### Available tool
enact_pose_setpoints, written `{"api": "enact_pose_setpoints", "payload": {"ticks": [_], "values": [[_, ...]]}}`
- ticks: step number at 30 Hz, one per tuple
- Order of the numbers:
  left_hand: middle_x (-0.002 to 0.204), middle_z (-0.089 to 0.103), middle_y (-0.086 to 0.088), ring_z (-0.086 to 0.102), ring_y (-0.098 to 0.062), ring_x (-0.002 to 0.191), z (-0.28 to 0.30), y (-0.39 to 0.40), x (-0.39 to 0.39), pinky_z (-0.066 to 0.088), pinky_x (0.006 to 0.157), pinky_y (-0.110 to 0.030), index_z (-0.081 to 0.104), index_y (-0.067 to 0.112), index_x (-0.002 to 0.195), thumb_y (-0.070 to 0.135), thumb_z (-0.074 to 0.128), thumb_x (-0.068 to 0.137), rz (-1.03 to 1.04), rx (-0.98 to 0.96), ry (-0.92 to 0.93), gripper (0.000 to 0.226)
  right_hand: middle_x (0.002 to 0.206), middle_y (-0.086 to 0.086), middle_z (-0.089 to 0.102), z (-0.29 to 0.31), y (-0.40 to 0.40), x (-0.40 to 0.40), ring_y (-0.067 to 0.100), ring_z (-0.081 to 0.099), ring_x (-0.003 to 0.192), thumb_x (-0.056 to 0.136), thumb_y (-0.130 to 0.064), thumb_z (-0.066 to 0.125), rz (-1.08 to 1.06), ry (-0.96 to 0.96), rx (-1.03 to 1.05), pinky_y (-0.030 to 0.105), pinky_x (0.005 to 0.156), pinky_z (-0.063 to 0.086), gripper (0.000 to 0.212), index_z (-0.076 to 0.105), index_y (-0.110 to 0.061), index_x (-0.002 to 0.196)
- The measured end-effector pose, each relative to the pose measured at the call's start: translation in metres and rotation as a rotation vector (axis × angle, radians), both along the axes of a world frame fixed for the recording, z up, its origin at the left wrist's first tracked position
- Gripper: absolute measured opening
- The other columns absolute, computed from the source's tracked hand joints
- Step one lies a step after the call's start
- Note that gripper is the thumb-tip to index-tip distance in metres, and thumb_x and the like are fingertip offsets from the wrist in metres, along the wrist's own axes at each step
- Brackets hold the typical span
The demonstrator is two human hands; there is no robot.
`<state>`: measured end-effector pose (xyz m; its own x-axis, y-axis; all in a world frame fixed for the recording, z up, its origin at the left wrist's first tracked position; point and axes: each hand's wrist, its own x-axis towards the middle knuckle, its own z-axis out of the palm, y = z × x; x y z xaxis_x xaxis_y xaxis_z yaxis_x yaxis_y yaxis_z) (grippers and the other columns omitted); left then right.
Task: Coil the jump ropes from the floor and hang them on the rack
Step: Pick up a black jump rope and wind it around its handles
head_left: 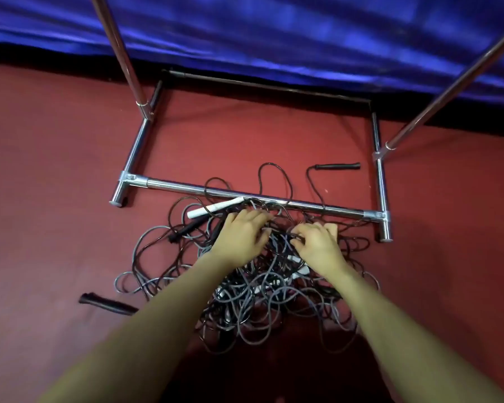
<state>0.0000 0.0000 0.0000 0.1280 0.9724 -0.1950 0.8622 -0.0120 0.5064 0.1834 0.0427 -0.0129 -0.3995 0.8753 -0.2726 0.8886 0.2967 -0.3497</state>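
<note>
A tangled heap of black and grey jump ropes [245, 298] lies on the red floor against the front bar of a chrome rack [186, 189]. A white handle [214, 208] sticks out at the heap's top left. Black handles lie apart at the left [106, 303] and inside the rack base [338, 166]. My left hand [240, 235] rests on top of the heap with fingers spread into the cords. My right hand [317, 242] is beside it, fingers curled round some cords. Both arms hide part of the pile.
The rack's two chrome uprights [122, 53] [454, 85] rise at left and right; its base frame rests on the red floor [56, 170]. A blue cloth [274, 33] hangs behind the rack. A few rope loops cross over the front bar.
</note>
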Motion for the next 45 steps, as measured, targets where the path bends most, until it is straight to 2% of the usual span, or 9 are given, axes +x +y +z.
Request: {"api": "enact_pose_setpoints", "payload": {"ticks": [5,10,15,24,28,33,39,42,45], "values": [[0.142,0.046,0.006,0.038,-0.016,0.129,0.010,0.004,0.005,0.023,0.100,-0.032,0.043,0.024,0.139,0.033,0.036,0.102,-0.082,-0.056,-0.046,0.039,0.093,-0.005,0.071,0.025,-0.004,-0.003,0.018,0.060,0.089,0.089,-0.023,0.065,0.003,0.285,0.095,0.024,0.082,0.025,0.013,0.072,-0.014,0.095],[0.077,0.059,0.003,0.061,-0.026,0.083,0.056,0.000,0.001,0.036,0.064,-0.029,0.064,0.015,0.103,0.029,0.047,0.099,0.041,0.075,-0.240,0.021,0.075,-0.003,0.065,0.087,-0.006,-0.005,0.018,0.060,0.071,0.087,-0.024,0.067,-0.139,0.519,0.077,0.038,0.069,0.050,0.010,0.072,-0.015,0.092],[0.083,0.071,0.006,0.066,-0.010,0.080,0.133,-0.003,-0.011,0.049,0.075,-0.023,0.068,0.019,0.091,0.025,0.054,0.096,0.166,0.228,-0.482,0.017,0.071,-0.003,0.064,0.151,-0.019,-0.010,0.000,0.054,0.065,0.086,-0.013,0.068,-0.257,0.799,0.014,0.020,0.065,0.046,0.007,0.069,-0.019,0.085],[0.069,0.070,0.001,0.066,-0.007,0.060,0.276,-0.014,-0.015,0.054,0.064,-0.017,0.063,0.011,0.083,0.007,0.052,0.096,0.226,0.279,-0.949,0.018,0.104,-0.008,0.068,0.252,-0.041,-0.022,-0.004,0.060,0.094,0.095,-0.009,0.054,-0.138,0.984,-0.044,0.020,0.096,0.045,0.020,0.066,-0.023,0.102],[0.072,0.072,-0.005,0.070,-0.018,0.064,0.320,-0.026,-0.012,0.058,0.067,-0.025,0.062,0.010,0.084,0.010,0.052,0.096,0.271,0.297,-1.085,0.016,0.109,0.000,0.066,0.279,-0.057,-0.028,-0.008,0.060,0.097,0.099,-0.007,0.043,0.014,0.991,-0.188,0.008,0.093,0.040,0.023,0.061,-0.016,0.110],[0.081,0.071,-0.009,0.071,-0.019,0.070,0.319,-0.038,-0.010,0.057,0.072,-0.029,0.062,0.015,0.093,0.021,0.046,0.100,0.388,0.295,-1.199,0.018,0.074,-0.001,0.071,0.298,-0.068,-0.030,0.001,0.067,0.070,0.099,-0.004,0.042,-0.002,1.083,-0.338,0.010,0.064,0.048,0.021,0.058,-0.012,0.088],[0.104,0.070,0.001,0.066,-0.002,0.088,0.289,-0.033,-0.001,0.044,0.096,-0.025,0.061,0.018,0.103,0.038,0.038,0.098,0.217,-0.036,-1.083,0.031,0.072,0.002,0.072,0.326,-0.060,-0.026,0.013,0.071,0.073,0.100,-0.010,0.039,-0.247,1.569,-0.381,0.025,0.071,0.057,0.020,0.055,-0.012,0.088],[0.103,0.071,0.008,0.062,-0.009,0.105,0.278,-0.041,0.009,0.030,0.114,-0.042,0.061,0.020,0.104,0.039,0.049,0.086,0.078,-0.034,-1.014,0.028,0.073,0.005,0.071,0.337,-0.056,-0.023,0.017,0.071,0.077,0.101,-0.010,0.036,-0.330,1.864,-0.447,0.031,0.083,0.055,0.022,0.053,-0.011,0.087],[0.116,0.067,-0.003,0.057,-0.018,0.118,0.277,-0.052,0.020,0.034,0.111,-0.036,0.059,0.017,0.116,0.032,0.043,0.098,-0.025,-0.062,-0.975,0.028,0.070,0.004,0.070,0.343,-0.054,-0.027,0.017,0.071,0.076,0.102,-0.012,0.035,-0.393,2.009,-0.484,0.033,0.087,0.051,0.023,0.052,-0.011,0.086]]}}
